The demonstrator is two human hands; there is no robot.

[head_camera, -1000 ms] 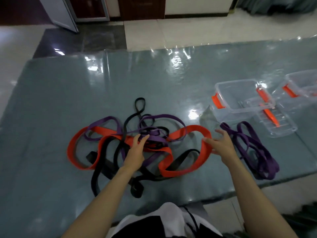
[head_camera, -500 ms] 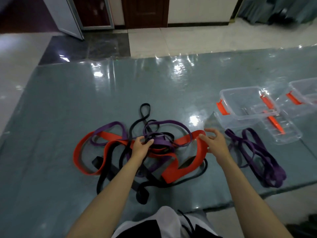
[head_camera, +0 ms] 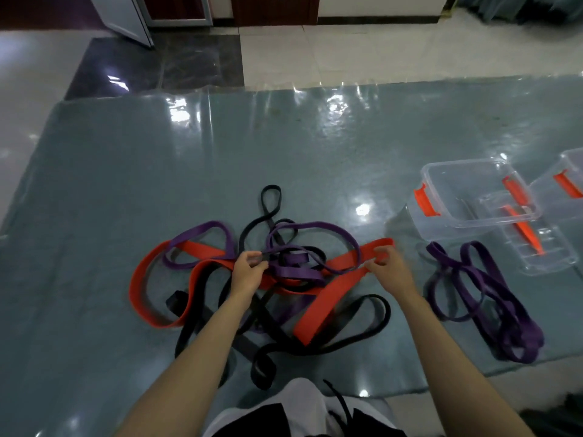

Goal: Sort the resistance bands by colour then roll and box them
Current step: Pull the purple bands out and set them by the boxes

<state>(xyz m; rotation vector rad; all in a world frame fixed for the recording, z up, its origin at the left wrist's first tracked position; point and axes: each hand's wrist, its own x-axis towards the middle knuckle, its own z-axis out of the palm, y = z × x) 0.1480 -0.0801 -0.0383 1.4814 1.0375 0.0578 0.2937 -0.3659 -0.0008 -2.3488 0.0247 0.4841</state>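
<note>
A tangle of resistance bands lies on the grey-green mat (head_camera: pixel 315 146) in front of me: wide orange bands (head_camera: pixel 148 288), purple bands (head_camera: pixel 202 230) and black bands (head_camera: pixel 268 197). My left hand (head_camera: pixel 247 272) pinches a thin black band at the middle of the tangle. My right hand (head_camera: pixel 389 268) grips the folded right end of an orange band (head_camera: pixel 325 307), which runs down toward me. A separate heap of purple bands (head_camera: pixel 492 298) lies to the right, apart from the tangle.
Two clear plastic boxes with orange latches stand at the right, one (head_camera: pixel 441 179) nearer, the other (head_camera: pixel 568 171) cut by the frame edge. A clear lid (head_camera: pixel 549 257) lies in front of them. Tiled floor surrounds the mat; its near edge is by my knees.
My right hand has pulled the orange band's right end up and inward, folding its loop flat. My left hand has closed on the black band at the tangle's middle.
</note>
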